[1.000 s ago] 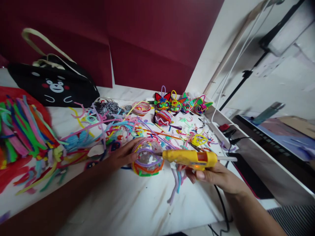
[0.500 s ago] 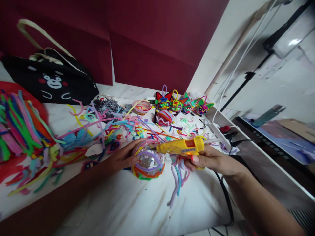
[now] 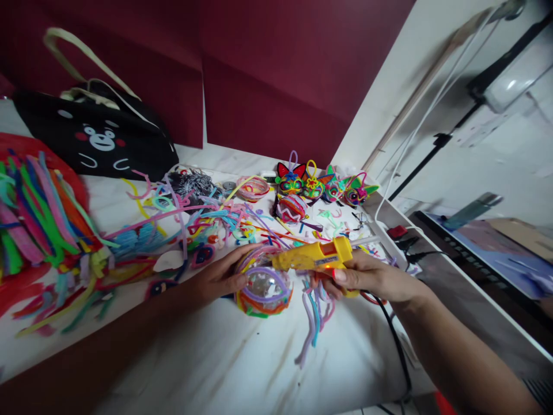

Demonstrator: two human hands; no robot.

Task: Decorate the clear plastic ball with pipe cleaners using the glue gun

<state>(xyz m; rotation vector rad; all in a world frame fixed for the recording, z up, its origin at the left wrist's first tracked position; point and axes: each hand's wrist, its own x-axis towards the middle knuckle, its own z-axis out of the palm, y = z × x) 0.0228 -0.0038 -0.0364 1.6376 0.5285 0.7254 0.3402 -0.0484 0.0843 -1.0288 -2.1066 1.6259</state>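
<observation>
My left hand grips a clear plastic ball from its left side. Pipe cleaners in purple, orange, yellow and green run around the ball, and a purple one forms an eye shape on its front. My right hand is wrapped round a yellow hot glue gun with a small orange light lit. The gun's nozzle points left and meets the upper part of the ball; whether it touches cannot be told. Purple, blue and pink pipe cleaner strands hang or lie beneath the right hand's fingers.
Finished-looking animal-face ornaments and a striped wrapped ball stand at the back. Loose pipe cleaners cover the middle. On the left are bundled pipe cleaners and a black bag. A black cord runs down at right.
The view has shifted slightly, so most things sit a little further right. The glue gun has tilted a bit and moved slightly left relative to the ball. Both hands keep their holds.
</observation>
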